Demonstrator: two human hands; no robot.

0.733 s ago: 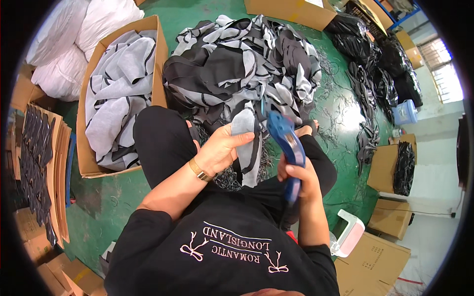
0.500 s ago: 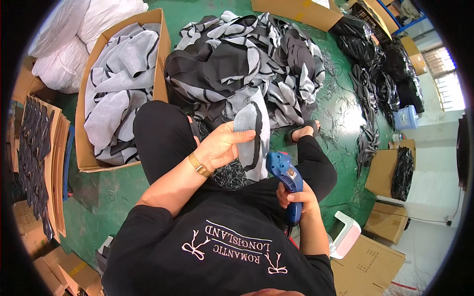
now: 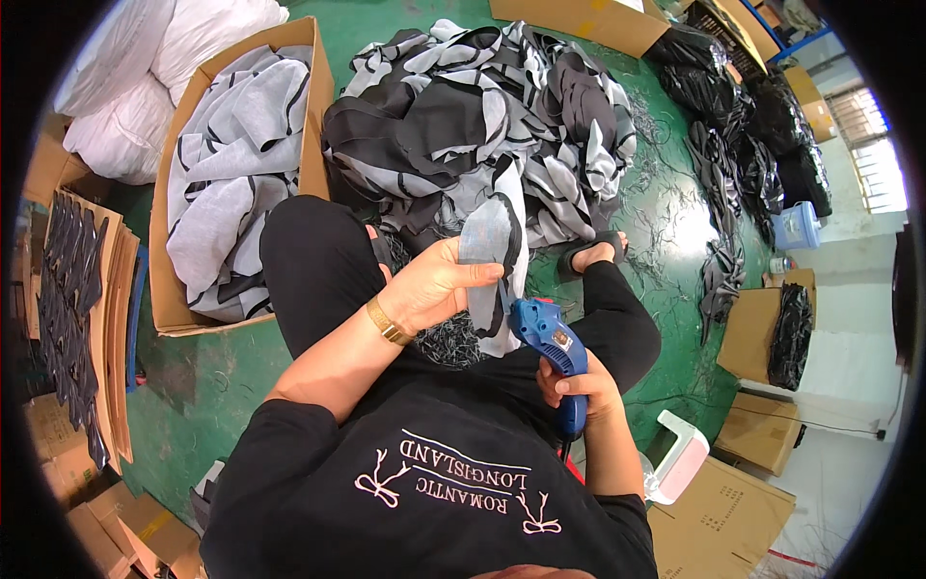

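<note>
Left grip point(image 3: 431, 289) pinches a grey-and-black fabric piece point(image 3: 485, 234), thumb on top; right grip point(image 3: 584, 384) is wrapped round a blue power tool point(image 3: 552, 338), whose head is just beside the fabric's right side, contact unclear. The fabric looks light, soft and limp, best pinched near the edge; the tool seems stiff and heavier, best held by its handle. Beyond both grips lies a fabric heap point(image 3: 439, 133); left of them, a cardboard box point(image 3: 317, 121).

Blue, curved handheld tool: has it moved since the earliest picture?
Yes: against the open brown cardboard box at left, the blue, curved handheld tool has moved down the view.
</note>
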